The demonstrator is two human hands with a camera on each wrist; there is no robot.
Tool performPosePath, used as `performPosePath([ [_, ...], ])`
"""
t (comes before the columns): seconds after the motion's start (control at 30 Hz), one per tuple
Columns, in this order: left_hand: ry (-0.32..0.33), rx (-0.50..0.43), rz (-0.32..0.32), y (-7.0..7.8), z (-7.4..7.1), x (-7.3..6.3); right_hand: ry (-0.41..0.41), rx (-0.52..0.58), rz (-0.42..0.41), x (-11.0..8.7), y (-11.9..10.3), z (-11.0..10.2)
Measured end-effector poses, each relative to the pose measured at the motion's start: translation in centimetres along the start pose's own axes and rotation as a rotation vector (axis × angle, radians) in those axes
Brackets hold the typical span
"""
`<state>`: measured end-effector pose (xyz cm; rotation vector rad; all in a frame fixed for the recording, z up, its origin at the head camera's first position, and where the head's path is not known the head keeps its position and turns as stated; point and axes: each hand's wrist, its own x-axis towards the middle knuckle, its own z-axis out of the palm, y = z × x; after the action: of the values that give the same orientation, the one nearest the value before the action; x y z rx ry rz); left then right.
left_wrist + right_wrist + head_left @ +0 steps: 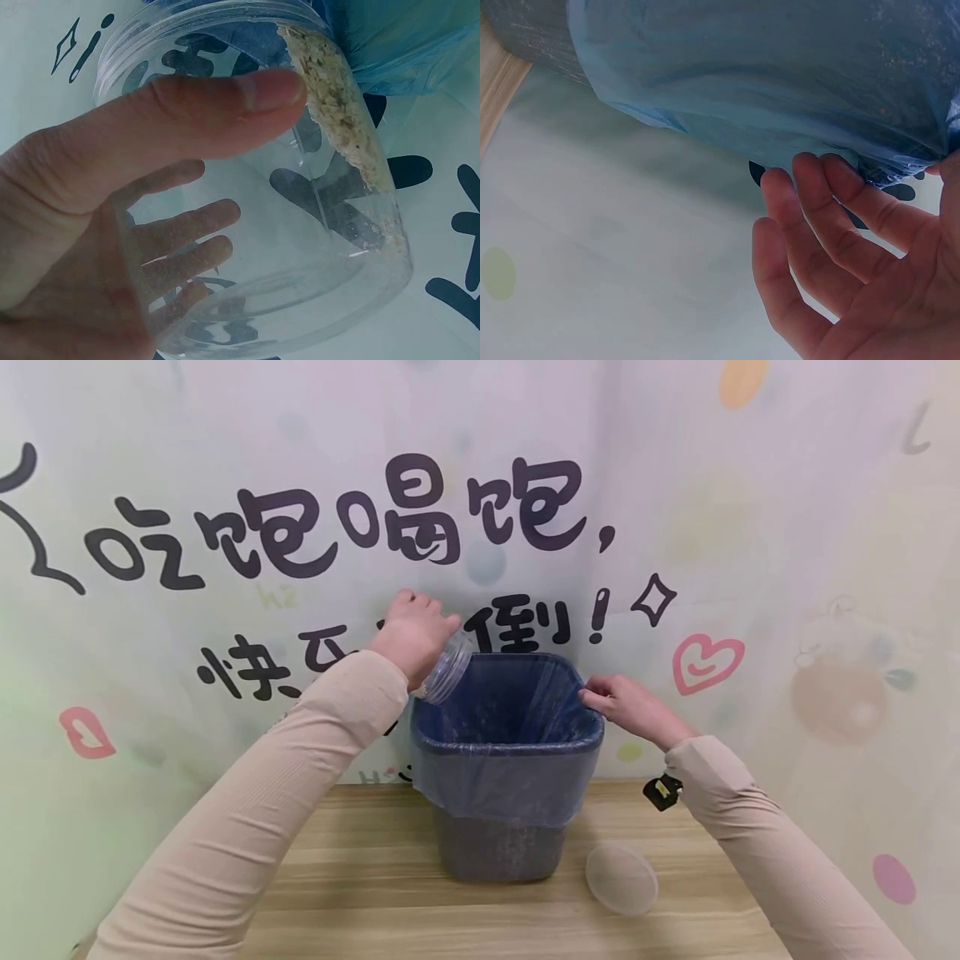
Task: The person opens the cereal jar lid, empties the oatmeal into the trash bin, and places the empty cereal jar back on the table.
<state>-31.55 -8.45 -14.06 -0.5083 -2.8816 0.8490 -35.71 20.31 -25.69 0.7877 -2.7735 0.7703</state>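
Note:
My left hand [417, 633] grips a clear plastic jar [450, 670] and tips its mouth over the left rim of a dark blue trash bin [501, 852]. Flaky beige crumbs [337, 105] lie along the jar's inner wall, reaching its mouth in the left wrist view. The thumb and fingers wrap around the jar from opposite sides. A thin blue bin liner [498, 785] is folded over the bin's rim. At the right rim, my right hand [626, 703] holds the lined edge between thumb and fingers; the other fingers are loosely bent below it in the right wrist view.
The bin stands on a wood-grain table [360, 860] close to the wall. A round translucent lid [622, 880] lies on the table to the bin's right. Behind is a pale wall [675, 460] printed with large dark characters and coloured shapes.

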Motion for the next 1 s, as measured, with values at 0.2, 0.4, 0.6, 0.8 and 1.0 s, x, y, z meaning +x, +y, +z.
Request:
performPosePath([
  [0.2,-0.011,0.009,-0.003,0.13,-0.16,0.13,0.003,-0.005,-0.002,-0.04,-0.04,-0.01],
  [0.4,-0.014,0.015,-0.006,0.20,-0.09,0.24,0.001,-0.006,-0.003,-0.06,-0.11,-0.06],
  [0.6,-0.021,0.031,-0.009,0.20,-0.03,0.37,-0.001,-0.002,-0.001,-0.04,-0.14,-0.08],
  [0.8,-0.008,-0.005,0.003,0.14,-0.28,0.40,0.004,-0.028,-0.003,-0.14,-0.02,-0.11],
  [1.0,0.064,-0.093,0.033,-0.40,-0.04,-0.27,0.002,-0.045,0.012,-0.13,0.00,-0.01],
])
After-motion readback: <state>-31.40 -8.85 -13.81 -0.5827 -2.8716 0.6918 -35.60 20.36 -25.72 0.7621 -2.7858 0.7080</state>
